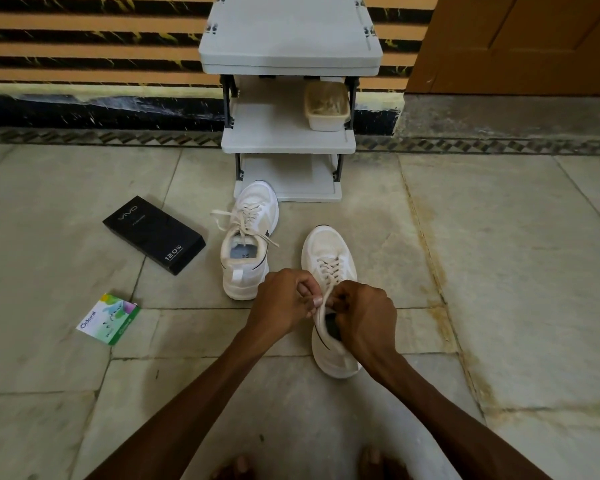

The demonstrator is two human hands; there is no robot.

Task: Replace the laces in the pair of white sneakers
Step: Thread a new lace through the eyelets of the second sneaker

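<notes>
Your left hand (pixel 284 301) and right hand (pixel 362 315) meet over the near sneaker (pixel 329 249), which lies on the floor (pixel 499 271) with its toe pointing away from you. Both hands are curled tight. The thumb and fingers of your left hand pinch the lace (pixel 329 270) where it comes off the top eyelets. Your right hand's fingers are bunched on the same lace just beside them, over the shoe's collar. Your right wrist covers most of the opening, so only a dark sliver of the inside shows.

Just beyond your left hand, the second sneaker (pixel 248 237) stands upright, heel toward you. Its mouth is open and shows a grey-blue insole. It is laced, and the loose lace ends (pixel 222 213) trail out on both sides.

Further out past your left hand lies a long black box (pixel 153 233), shut, so what it holds is hidden. Nearer you on that same side is a small green-and-white box (pixel 108 318), also shut.

Well beyond both hands, a grey rack (pixel 284 140) stands against the wall. On its middle shelf, on the side toward your right hand, sits a cream tub (pixel 328 123). It is filled with something pale and tangled, and you cannot tell what it is from here.
</notes>
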